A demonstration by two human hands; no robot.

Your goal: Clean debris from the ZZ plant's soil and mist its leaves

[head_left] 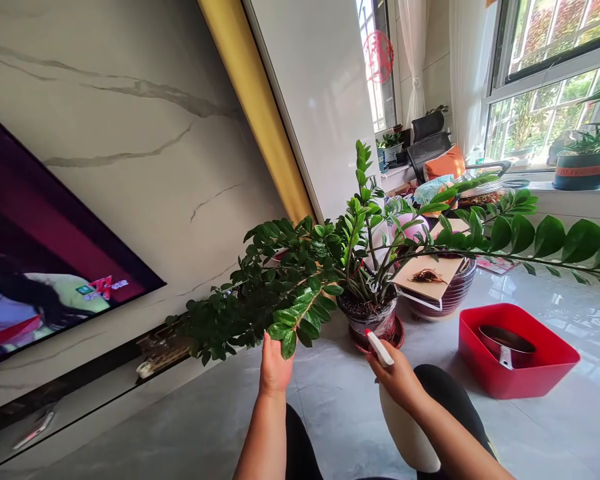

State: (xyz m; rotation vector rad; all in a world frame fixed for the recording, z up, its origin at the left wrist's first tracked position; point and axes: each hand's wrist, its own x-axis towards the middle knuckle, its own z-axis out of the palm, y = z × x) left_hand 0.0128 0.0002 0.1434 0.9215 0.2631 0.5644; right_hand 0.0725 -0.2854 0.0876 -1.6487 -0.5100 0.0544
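Observation:
A large potted plant (367, 267) with glossy green leaflets on long stems stands ahead of me, its stems spreading far left and right. My left hand (276, 365) holds the tip of one leafy stem (303, 317); the thumb shows at the side, while the leaves hide most of the fingers. In front of the pot (375, 319), my right hand (397, 380) grips a white spray bottle (405, 427) by its neck. The bottle's red nozzle points toward the plant. The pot sits on a reddish-brown saucer (396, 333).
Right of the pot, a red bin (517, 373) with a dark pan (507, 341) inside stands on shiny grey tiles. Behind it, a board (427, 277) lies on a ribbed dark pot (463, 293). A television (55, 267) hangs at left, above a low ledge (90, 400).

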